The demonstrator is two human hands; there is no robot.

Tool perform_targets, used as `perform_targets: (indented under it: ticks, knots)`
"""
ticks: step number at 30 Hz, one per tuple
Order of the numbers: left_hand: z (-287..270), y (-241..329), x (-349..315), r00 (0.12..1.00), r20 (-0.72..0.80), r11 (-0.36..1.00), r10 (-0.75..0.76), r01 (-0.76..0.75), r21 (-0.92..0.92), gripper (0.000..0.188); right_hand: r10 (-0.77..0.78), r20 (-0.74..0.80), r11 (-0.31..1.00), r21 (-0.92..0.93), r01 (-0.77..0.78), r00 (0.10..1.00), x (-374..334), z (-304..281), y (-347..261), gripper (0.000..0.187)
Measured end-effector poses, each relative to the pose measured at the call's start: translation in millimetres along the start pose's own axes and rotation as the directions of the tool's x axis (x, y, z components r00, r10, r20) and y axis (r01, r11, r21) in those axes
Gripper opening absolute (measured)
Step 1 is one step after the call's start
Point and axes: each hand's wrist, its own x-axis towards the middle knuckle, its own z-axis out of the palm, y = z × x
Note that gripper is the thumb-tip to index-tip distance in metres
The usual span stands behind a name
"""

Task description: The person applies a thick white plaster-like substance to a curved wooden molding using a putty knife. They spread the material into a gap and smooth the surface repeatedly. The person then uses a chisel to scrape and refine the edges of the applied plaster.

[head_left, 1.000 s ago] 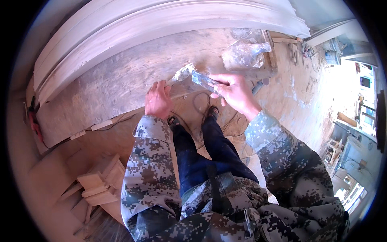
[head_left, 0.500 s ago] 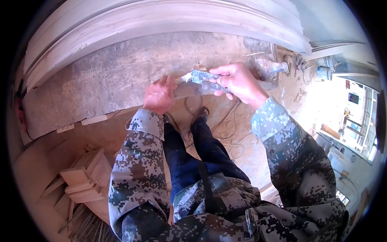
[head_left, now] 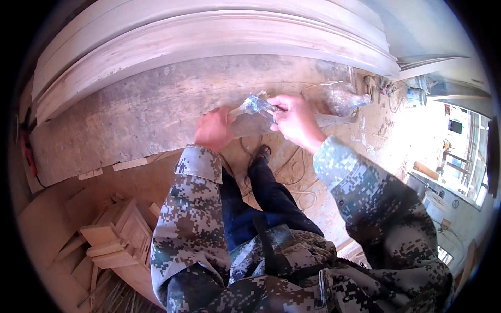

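Note:
My left hand (head_left: pixel 213 129) is closed round a pale, narrow tool, a putty knife by its look (head_left: pixel 237 111), most of it hidden in the fist. My right hand (head_left: pixel 296 119) grips a blue-grey scraper (head_left: pixel 265 107) with a flat, smeared blade. The two tools meet between my hands, above the near edge of the stained wooden workbench (head_left: pixel 130 112). Whitish paste (head_left: pixel 247 106) clings where they touch. To the right of my right hand, a clear plastic bag or bottle (head_left: pixel 342 99) lies on the bench.
Long pale moulded boards (head_left: pixel 209 34) run along the bench's far side. A red-handled tool (head_left: pixel 27 151) hangs at the far left. Wooden pieces (head_left: pixel 117 237) are stacked on the floor at lower left. Cables (head_left: pixel 297 177) loop over the floor near my feet.
My right hand has moved a little left, and the scraper blade has tilted against the other tool. My left hand has shifted slightly right and down.

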Motion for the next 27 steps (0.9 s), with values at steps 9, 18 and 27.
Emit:
perform_targets:
  ticks: [9,18,27]
  knots:
    - [42.6,2.8,-45.2,0.898,0.155,0.183,-0.412,0.248,-0.951,0.031,-0.069,-0.139,0.982,0.168,0.092,0.988,-13.5,22.0,29.6,0.03]
    - [60.0,37.8,-47.2,0.771,0.235,0.16,-0.592,0.398,-0.903,0.023,-0.444,-0.228,0.845,-0.43,0.319,0.867,-53.5,47.2,4.0,0.04]
    - [78.4,31.7,-53.7,0.854,0.335,-0.128,-0.399,0.31,-0.942,0.03,-0.425,-0.194,0.804,-0.529,0.27,0.884,-91.5,104.1,48.0,0.066]
